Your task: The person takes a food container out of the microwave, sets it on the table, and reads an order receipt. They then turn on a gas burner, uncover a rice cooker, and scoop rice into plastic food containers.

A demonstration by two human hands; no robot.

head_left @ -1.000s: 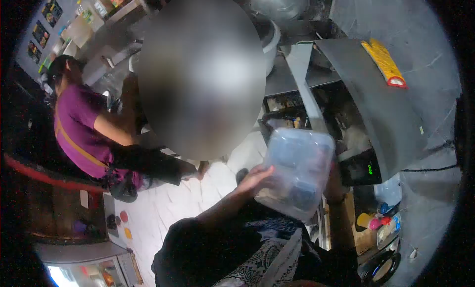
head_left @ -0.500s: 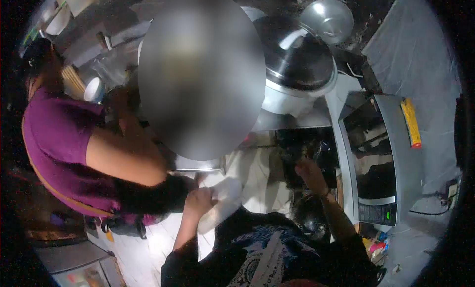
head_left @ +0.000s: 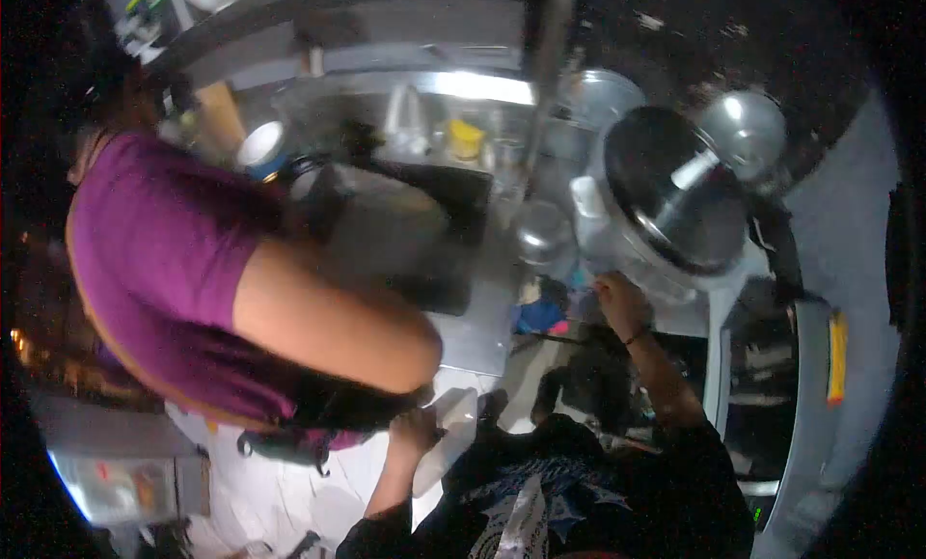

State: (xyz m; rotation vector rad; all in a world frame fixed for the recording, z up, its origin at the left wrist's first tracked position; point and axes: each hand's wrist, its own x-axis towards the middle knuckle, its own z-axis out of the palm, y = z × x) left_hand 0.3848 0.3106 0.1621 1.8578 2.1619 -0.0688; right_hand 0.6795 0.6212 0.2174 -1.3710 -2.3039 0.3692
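My left hand (head_left: 415, 432), low and left of my shirt, is closed around a whitish, translucent bag (head_left: 451, 426) that is blurred. My right hand (head_left: 622, 306) is held out over the counter's front edge, and motion smears its fingers. Just left of it lies a bunched blue cloth (head_left: 542, 313). Above the hand stands a large white cooker (head_left: 666, 279) with a dark lid (head_left: 670, 188). A round metal pot (head_left: 543, 233) sits left of the cooker.
At left a co-worker in a purple shirt (head_left: 169, 270) leans over a sink (head_left: 468, 289), one arm reaching in. A yellow cup (head_left: 465, 139) stands behind it. A metal bowl (head_left: 745, 130) is at the back right. A microwave oven (head_left: 810, 405) stands at right.
My view has swung left, uncovering the sink area that was blurred over before. My right hand has moved up toward the cooker and the blue cloth. My left hand keeps hold of the bag.
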